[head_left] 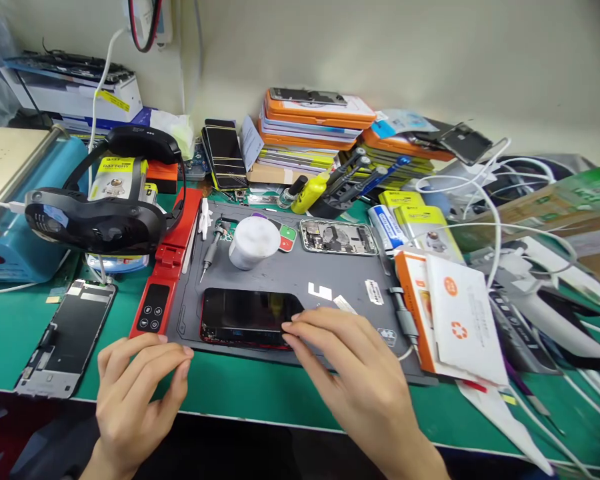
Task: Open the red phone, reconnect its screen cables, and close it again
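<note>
A phone with a red frame (pixel 275 345) lies near the front edge of the grey work mat. Its dark screen (pixel 245 307) sits over the frame, with a gap along the near side where inner parts show. My right hand (pixel 355 360) pinches the screen's near right corner between thumb and fingers. My left hand (pixel 140 387) hovers over the table edge, left of the phone and apart from it. Its fingers are curled, thumb and index tips together, and nothing shows between them. A detached phone screen (pixel 70 337) lies farther left, its back up.
On the mat (pixel 340 270) stand a white round tub (pixel 255 241), a screwdriver (pixel 210 257) and an opened phone body (pixel 339 238). A red tool with buttons (pixel 155 300) borders it left. A black headset (pixel 105 213), orange boxes (pixel 320 110) and white cables (pixel 497 227) surround the mat.
</note>
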Tool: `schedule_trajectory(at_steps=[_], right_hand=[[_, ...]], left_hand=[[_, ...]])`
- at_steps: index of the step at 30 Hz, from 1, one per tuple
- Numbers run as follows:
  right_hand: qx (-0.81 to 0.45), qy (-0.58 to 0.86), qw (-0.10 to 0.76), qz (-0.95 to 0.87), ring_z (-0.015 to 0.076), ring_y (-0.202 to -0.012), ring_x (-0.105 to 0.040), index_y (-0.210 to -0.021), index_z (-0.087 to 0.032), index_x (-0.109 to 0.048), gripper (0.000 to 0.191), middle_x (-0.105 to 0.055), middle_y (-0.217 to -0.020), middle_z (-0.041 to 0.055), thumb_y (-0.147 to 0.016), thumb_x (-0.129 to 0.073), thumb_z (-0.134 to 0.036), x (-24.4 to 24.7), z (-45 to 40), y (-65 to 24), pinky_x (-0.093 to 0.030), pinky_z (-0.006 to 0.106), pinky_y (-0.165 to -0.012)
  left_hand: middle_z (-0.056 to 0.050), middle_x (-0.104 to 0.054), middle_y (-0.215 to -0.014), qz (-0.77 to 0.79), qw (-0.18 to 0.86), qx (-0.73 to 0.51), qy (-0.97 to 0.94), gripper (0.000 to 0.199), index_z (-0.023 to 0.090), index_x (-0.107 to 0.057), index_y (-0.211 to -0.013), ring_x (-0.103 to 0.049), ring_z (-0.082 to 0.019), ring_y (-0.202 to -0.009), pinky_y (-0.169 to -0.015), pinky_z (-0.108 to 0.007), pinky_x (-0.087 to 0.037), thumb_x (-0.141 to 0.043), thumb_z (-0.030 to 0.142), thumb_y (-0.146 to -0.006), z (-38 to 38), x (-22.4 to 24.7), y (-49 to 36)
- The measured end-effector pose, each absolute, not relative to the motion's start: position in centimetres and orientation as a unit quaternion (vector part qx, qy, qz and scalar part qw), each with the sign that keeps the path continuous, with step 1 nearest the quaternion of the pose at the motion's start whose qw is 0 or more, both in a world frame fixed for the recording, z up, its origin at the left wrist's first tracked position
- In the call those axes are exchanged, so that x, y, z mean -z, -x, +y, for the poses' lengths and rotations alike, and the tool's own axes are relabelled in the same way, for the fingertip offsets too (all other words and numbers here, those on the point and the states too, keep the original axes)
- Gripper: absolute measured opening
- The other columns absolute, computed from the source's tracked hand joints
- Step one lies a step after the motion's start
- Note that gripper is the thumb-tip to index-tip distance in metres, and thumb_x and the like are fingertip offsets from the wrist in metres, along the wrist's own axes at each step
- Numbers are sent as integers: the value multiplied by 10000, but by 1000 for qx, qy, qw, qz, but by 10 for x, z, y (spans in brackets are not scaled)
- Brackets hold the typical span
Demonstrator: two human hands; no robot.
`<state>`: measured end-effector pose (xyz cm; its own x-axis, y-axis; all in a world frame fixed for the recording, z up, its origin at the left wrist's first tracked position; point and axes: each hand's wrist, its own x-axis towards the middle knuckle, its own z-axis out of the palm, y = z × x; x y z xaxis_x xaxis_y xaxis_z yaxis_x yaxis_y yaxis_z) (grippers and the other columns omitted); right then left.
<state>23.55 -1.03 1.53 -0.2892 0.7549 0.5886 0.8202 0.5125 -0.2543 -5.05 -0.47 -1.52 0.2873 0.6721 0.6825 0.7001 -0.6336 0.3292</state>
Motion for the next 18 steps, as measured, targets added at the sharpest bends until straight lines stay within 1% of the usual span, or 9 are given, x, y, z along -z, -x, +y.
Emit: schedule_trajectory(at_steps=[7,12,15,18], right_hand=[[78,484,337,-804,222,-1026,-685,-1096,-89,-739,229,-762,-1047,98,-920,-761,55,5,-27,-226,-567,399,-960],[79,480,340,-805,224,-1039,-688,-1120,-89,-748,234,-762,-1052,102,-940,-733,58,14,-28,-224,-566,401,-963],[77,473,344,-807,225,-1042,-697,-1117,-102,-751,198,-766,-1060,104,-975,-706,30,20,-29,-231,-561,402,-967],[65,446,344,-823,221,-1035,-720,-1160,-135,-771,184,-784,-1081,91,-1031,-671,-50,35,-33,-243,-560,389,-963]], left_hand=[[-29,-819,-845,-428,18,413,803,135,186,-734,-998,-683,-215,-984,-960,-415,-417,-706,54,-1009,-3,14,47],[-9,-821,-858,-437,13,416,798,135,194,-734,-994,-682,-203,-977,-961,-398,-419,-706,62,-1006,-5,11,44],[7,-821,-867,-447,2,424,788,147,202,-729,-976,-689,-188,-964,-958,-385,-419,-694,62,-1007,-6,9,42],[27,-822,-880,-459,-4,431,776,144,214,-722,-972,-703,-171,-944,-959,-372,-435,-681,81,-1011,-10,7,39]])
